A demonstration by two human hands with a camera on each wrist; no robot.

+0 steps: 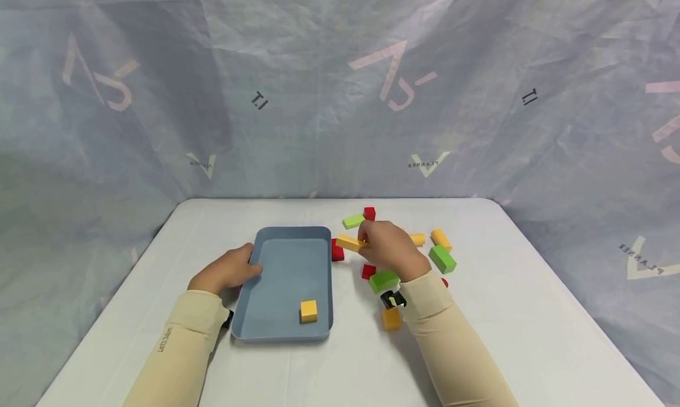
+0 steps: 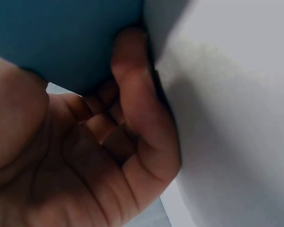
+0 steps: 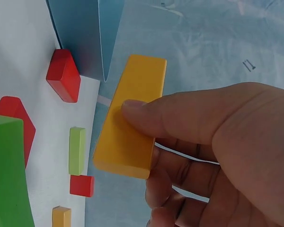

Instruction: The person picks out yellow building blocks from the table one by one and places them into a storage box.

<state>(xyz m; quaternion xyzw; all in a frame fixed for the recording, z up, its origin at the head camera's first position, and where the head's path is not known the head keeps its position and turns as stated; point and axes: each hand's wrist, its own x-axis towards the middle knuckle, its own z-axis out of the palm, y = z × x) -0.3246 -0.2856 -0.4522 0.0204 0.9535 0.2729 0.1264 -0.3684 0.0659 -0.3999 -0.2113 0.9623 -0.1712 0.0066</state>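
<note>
My left hand (image 1: pixel 229 270) grips the left rim of a blue-grey tray (image 1: pixel 289 277), thumb over the edge; in the left wrist view its fingers curl under the tray wall (image 2: pixel 71 42). One yellow cube (image 1: pixel 309 311) sits inside the tray near its lower right. My right hand (image 1: pixel 392 247) pinches a flat yellow rectangular block (image 3: pixel 132 113) between thumb and fingers. That block is held above the table, just right of the tray. Beneath it, a red block (image 1: pixel 337 250) lies against the tray's right side.
Around the right hand lie loose blocks: a light green one (image 1: pixel 353 221), a red one (image 1: pixel 369 213), green blocks (image 1: pixel 443 259) (image 1: pixel 383 281), yellow cylinders (image 1: pixel 441 239), and an orange cube (image 1: pixel 392 319). A grey printed curtain (image 1: pixel 329 129) hangs behind the white table (image 1: pixel 531 324).
</note>
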